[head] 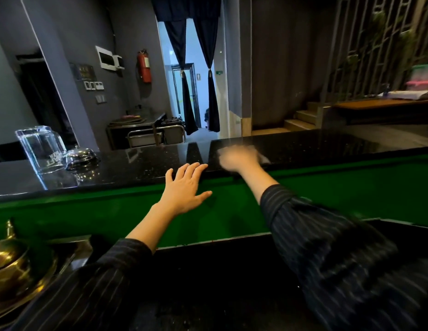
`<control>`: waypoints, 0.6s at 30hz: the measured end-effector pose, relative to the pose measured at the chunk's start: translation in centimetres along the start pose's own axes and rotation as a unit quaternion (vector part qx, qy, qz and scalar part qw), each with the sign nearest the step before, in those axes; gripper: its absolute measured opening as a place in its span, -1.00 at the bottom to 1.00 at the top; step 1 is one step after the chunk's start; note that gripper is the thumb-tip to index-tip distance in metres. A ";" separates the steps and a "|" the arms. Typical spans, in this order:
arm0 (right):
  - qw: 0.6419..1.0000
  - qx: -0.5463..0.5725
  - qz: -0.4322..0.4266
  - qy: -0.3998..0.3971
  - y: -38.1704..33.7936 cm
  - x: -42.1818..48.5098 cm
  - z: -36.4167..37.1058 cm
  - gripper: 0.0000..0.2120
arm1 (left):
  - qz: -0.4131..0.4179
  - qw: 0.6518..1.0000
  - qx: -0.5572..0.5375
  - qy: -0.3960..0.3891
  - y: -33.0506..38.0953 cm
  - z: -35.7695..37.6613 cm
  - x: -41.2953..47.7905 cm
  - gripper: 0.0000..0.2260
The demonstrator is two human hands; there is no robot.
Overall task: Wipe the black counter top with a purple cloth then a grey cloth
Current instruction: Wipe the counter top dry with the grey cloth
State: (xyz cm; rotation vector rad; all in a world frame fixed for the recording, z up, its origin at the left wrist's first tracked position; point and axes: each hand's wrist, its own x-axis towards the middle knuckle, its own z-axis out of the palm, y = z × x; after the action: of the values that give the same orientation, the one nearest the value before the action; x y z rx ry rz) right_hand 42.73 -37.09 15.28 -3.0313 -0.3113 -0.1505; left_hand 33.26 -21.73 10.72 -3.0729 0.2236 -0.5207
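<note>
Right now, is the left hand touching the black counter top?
Touching. The head view shows the left hand, fingers straight, with its fingertips laid on the near edge of the black counter top; the palm is off it.

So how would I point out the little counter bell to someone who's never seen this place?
Find the long black counter top above the green panel. Near its left end stands a tall clear container; the bell sits just right of it. It is the low, shiny silver dome with a knob on top, not see-through like the container.
</note>
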 end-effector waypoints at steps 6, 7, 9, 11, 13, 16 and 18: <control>0.978 0.035 -0.196 -0.062 -0.6 -0.7 -1.0 -0.55 | 0.015 0.996 -0.019 0.085 -1.0 0.0 -0.9 -0.44; 0.980 0.045 -0.176 -0.077 1.1 0.0 -1.4 -0.53 | 0.025 0.995 -0.030 0.093 -1.4 -0.3 -0.9 -0.49; 0.988 0.050 -0.119 -0.080 4.8 1.8 -1.5 -0.50 | 0.047 0.991 -0.055 0.112 -2.6 -1.6 -0.6 -0.62; 0.995 0.030 -0.070 -0.072 7.6 3.5 -1.7 -0.49 | 0.061 0.989 -0.059 0.118 -4.3 -2.8 0.2 -0.66; 0.997 0.027 -0.013 -0.071 8.9 4.8 -1.7 -0.49 | 0.072 0.994 -0.037 0.069 -6.0 -3.2 1.0 -0.52; 0.997 0.029 0.032 -0.070 8.8 6.7 -1.9 -0.46 | 0.069 0.997 -0.020 -0.015 -7.2 -2.3 1.5 -0.35; 0.996 0.024 0.033 -0.084 8.5 8.9 -1.7 -0.41 | 0.063 0.998 -0.017 -0.006 -7.1 -1.8 1.9 -0.33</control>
State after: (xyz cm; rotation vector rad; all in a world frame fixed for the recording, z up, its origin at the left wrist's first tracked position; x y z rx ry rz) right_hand 52.99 -43.77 17.29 -3.0075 -0.2244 0.1161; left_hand 35.37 -14.94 13.34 -3.0677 0.4267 -0.4988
